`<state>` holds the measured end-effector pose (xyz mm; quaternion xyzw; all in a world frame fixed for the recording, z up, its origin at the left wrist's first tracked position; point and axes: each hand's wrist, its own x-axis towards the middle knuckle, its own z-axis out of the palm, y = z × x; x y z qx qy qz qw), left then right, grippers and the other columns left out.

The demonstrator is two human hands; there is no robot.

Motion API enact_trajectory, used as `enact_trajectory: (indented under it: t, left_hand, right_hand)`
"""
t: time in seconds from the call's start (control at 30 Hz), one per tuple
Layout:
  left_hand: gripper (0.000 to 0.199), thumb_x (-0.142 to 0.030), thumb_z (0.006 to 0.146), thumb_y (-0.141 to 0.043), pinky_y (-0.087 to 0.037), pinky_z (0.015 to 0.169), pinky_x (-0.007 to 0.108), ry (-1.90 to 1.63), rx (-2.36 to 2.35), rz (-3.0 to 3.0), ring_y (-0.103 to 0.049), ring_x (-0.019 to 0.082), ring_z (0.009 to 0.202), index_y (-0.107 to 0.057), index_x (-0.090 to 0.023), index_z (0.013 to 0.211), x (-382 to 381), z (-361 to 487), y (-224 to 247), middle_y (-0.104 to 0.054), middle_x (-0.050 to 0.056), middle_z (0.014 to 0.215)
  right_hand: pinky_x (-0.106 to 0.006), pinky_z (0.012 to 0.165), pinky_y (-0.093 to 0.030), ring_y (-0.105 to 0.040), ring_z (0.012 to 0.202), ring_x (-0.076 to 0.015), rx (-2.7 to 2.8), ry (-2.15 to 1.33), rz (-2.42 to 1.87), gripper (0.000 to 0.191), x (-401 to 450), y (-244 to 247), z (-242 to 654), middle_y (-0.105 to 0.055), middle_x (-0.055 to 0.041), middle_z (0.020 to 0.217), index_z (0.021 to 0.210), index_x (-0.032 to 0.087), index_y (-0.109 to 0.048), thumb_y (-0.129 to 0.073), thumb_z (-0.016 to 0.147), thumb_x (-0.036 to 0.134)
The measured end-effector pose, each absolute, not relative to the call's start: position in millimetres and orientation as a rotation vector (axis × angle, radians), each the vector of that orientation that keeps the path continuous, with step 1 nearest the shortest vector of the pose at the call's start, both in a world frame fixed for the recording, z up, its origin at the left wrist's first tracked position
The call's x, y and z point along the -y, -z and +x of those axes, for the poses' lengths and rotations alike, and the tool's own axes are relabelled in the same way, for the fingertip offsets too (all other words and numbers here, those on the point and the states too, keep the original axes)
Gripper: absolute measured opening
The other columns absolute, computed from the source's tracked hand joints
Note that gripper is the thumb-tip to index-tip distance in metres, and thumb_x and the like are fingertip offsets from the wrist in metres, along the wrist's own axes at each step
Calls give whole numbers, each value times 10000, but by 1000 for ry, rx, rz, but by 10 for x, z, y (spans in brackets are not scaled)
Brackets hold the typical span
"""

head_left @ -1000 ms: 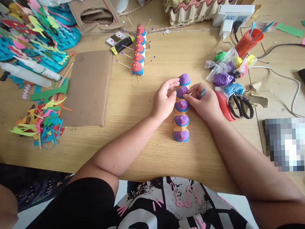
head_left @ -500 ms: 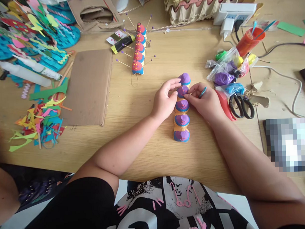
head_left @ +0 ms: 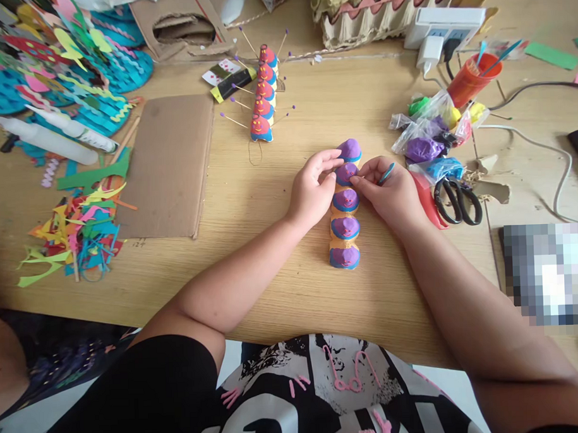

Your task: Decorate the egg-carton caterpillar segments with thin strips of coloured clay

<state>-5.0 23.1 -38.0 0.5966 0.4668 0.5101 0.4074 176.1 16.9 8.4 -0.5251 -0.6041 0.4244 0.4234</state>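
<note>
A strip of egg-carton cups [head_left: 345, 228], with purple clay tops, blue rims and yellow-orange joints, runs lengthwise away from me on the table. Small pink-red faces mark the nearer cups; the farthest cup is plain purple. My left hand [head_left: 312, 185] steadies the strip from the left, its curved fingers by the farthest cup and its thumb against the second. From the right, my right hand [head_left: 387, 191] pinches a thin blue clay tool [head_left: 387, 172]. The fingertips are at the second cup's face, and the tool's working tip is hidden.
A similar red-and-blue strip [head_left: 262, 107] with purple-tipped sticks stands farther back. Cardboard [head_left: 166, 167] and paper scraps [head_left: 78, 233] lie left. Bagged clay [head_left: 425, 147], black-handled scissors [head_left: 458, 201], a red cup [head_left: 474, 77] and a power strip [head_left: 446, 28] are right.
My right fingertips have drawn back very slightly right on the second cup, and the blue tool has tilted a little. My left hand stays in place.
</note>
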Motion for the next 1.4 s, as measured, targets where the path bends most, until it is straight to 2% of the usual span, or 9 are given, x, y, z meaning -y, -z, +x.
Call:
enact_trajectory:
  t: [0.17, 0.47, 0.73, 0.87, 0.97, 1.07, 1.17, 1.27, 1.4]
  left_hand:
    - [426, -62, 950, -514, -549, 1188, 422, -1300, -1200, 1457, -722, 214, 1343, -603, -243, 1325, -215, -46, 345, -781, 69, 1342]
    - [380, -87, 966, -524, -546, 1192, 422, -1305, -1184, 1438, -730, 208, 1310, -603, -244, 1303, -207, -32, 327, -777, 61, 1325]
    - [280, -230, 1032, -597, -519, 1198, 436, -1369, -1224, 1450, -697, 223, 1323, -625, -271, 1307, -205, -38, 364, -767, 57, 1291]
    - [253, -338, 1051, -625, -521, 1190, 433, -1410, -1263, 1450, -689, 224, 1297, -649, -283, 1297, -192, -28, 352, -755, 62, 1293]
    - [248, -350, 1055, -636, -522, 1183, 420, -1425, -1290, 1433, -682, 218, 1284, -659, -286, 1293, -181, -19, 333, -750, 52, 1277]
    - [234, -330, 1057, -643, -515, 1181, 406, -1429, -1298, 1431, -674, 211, 1282, -666, -285, 1286, -179, -16, 326, -740, 45, 1274]
    - [223, -314, 1061, -630, -517, 1181, 406, -1438, -1302, 1434, -676, 208, 1277, -673, -290, 1279, -178, -16, 328, -737, 40, 1272]
    - [215, -313, 1059, -622, -529, 1173, 401, -1451, -1296, 1441, -685, 203, 1260, -678, -294, 1266, -175, -16, 328, -744, 38, 1250]
    - [210, -322, 1054, -623, -535, 1160, 390, -1465, -1274, 1456, -697, 194, 1233, -676, -286, 1255, -173, -12, 322, -746, 41, 1231]
  right_hand:
    - [-269, 505, -299, -409, 565, -99, 1421, -1130, -1274, 325, -180, -92, 1793, -569, 25, 669, 826, 231, -639, -882, 877, 440]
    - [-287, 551, -323, -408, 581, -105, 1534, -1040, -1337, 281, -160, -97, 1750, -509, 48, 636, 833, 230, -637, -904, 842, 314]
    - [-272, 494, -271, -384, 564, -111, 1296, -1206, -1232, 294, -209, -54, 1826, -530, 26, 697, 881, 256, -583, -803, 886, 451]
    - [-265, 495, -320, -492, 623, -131, 1140, -1292, -1154, 177, -255, -70, 1880, -597, -4, 796, 923, 269, -566, -722, 876, 342]
    - [-266, 521, -390, -592, 723, -150, 1143, -1279, -1133, 194, -287, -65, 1902, -657, -28, 903, 922, 273, -541, -716, 841, 297]
    - [-261, 536, -418, -646, 790, -152, 1150, -1246, -1123, 229, -306, -34, 1913, -700, -37, 988, 924, 277, -520, -732, 864, 338]
    - [-256, 515, -392, -628, 731, -132, 1103, -1261, -1108, 271, -309, -2, 1919, -741, -29, 1020, 948, 283, -533, -770, 891, 403]
    - [-256, 480, -347, -542, 604, -105, 1063, -1278, -1087, 316, -310, 26, 1924, -753, -7, 937, 982, 287, -570, -805, 903, 482]
    - [-263, 462, -307, -464, 534, -94, 1103, -1251, -1100, 410, -316, 44, 1931, -680, 21, 774, 925, 274, -580, -805, 896, 615]
